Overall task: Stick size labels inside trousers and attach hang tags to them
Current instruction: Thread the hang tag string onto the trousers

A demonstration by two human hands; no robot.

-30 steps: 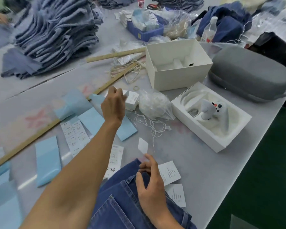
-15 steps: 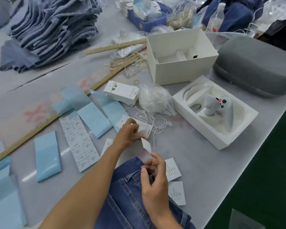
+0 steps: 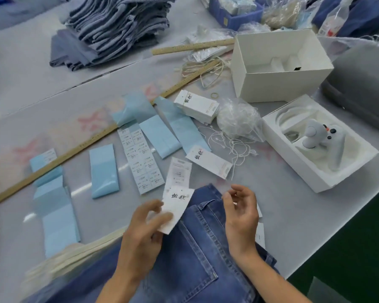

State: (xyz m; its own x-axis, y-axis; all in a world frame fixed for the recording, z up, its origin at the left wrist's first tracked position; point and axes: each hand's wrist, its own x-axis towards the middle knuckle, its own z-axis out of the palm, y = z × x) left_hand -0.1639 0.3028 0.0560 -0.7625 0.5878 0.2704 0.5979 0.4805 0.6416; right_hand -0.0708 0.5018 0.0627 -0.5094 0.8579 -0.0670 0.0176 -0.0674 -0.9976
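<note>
We see a pale grey counter (image 3: 293, 215) carrying blue jeans (image 3: 195, 259) at six o'clock. At nine o'clock lie light blue backing strips (image 3: 103, 169) and a long wooden ruler (image 3: 92, 143). Toward twelve sits a stack of folded denim (image 3: 118, 25). At two o'clock stand two open white boxes (image 3: 278, 68), with what may be a bag of strings (image 3: 239, 121) beside them.

You are working in a garment finishing workshop: a tall stack of folded jeans (image 3: 118, 27) is sitting on the long grey surface (image 3: 31, 101), with label sheets (image 3: 140, 158), a pile of hang tags (image 3: 197, 106), strings (image 3: 239, 119) and wooden rulers (image 3: 59, 162) lying around.
</note>
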